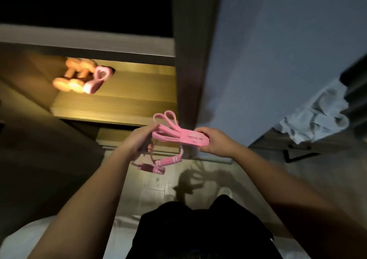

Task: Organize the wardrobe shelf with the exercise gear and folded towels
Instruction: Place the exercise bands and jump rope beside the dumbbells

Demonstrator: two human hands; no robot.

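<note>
While the left hand (137,141) is gripping a skipping rope (168,160), the right hand (216,141) is pinching a folded band (178,134).

The orange shapes (69,77) on the wardrobe shelf (129,91) are blurred, perhaps dumbbells; the print on the pink band (190,137) is too small to read; the left hand (137,141) hides part of the skipping rope (174,159) it grips; the upper compartment (85,2) is lost in darkness.
</note>
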